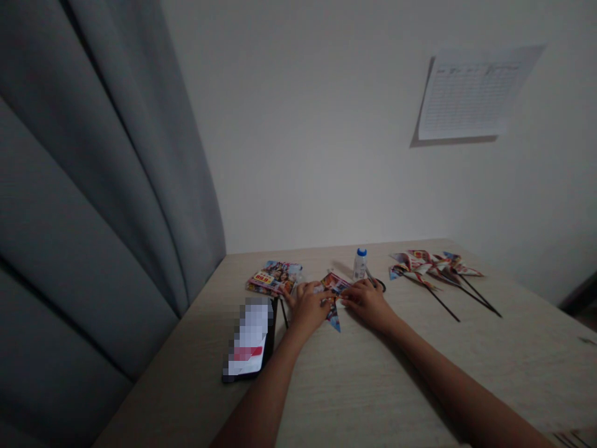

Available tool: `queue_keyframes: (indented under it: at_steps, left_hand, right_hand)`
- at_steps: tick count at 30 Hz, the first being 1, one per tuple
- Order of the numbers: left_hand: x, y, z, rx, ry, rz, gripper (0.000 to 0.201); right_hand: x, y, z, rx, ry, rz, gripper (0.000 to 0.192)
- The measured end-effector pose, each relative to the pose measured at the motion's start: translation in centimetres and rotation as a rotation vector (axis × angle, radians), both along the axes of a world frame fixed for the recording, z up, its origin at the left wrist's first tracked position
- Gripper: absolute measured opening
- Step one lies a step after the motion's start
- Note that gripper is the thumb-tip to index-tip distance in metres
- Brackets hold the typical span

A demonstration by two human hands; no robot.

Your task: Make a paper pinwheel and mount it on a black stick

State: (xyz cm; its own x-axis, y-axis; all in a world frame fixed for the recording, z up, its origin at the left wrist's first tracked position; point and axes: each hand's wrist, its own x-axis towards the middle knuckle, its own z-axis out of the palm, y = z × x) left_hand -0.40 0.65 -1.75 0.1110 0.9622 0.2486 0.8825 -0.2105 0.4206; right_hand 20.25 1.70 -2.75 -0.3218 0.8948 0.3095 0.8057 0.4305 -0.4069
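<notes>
My left hand (308,305) and my right hand (369,302) press down side by side on a colourful printed paper piece (334,285) lying flat on the light wooden table (373,386). One blue pointed corner of the paper sticks out below my hands. A small white glue bottle with a blue cap (359,264) stands just behind my right hand, and black scissor handles (380,284) lie next to it. A thin black stick (283,313) lies to the left of my left hand.
A stack of colourful printed sheets (275,277) lies at the back left. Finished paper pinwheels on black sticks (436,267) lie at the back right. A phone (249,339) rests near the table's left edge. A grey curtain (93,186) hangs left; a paper sheet (473,93) is on the wall.
</notes>
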Motion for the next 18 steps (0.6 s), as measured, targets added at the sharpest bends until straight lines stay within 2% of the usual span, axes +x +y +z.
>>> queue_keyframes:
  at_steps: [7, 18]
  left_hand:
    - [-0.2, -0.05, 0.12, 0.021, 0.039, -0.036, 0.023]
    - [-0.07, 0.09, 0.08, -0.015, -0.017, -0.03, 0.024]
  right_hand:
    - [0.05, -0.12, 0.0, -0.023, -0.021, 0.017, 0.023]
    - [-0.05, -0.28, 0.25, -0.04, -0.055, 0.013, 0.024]
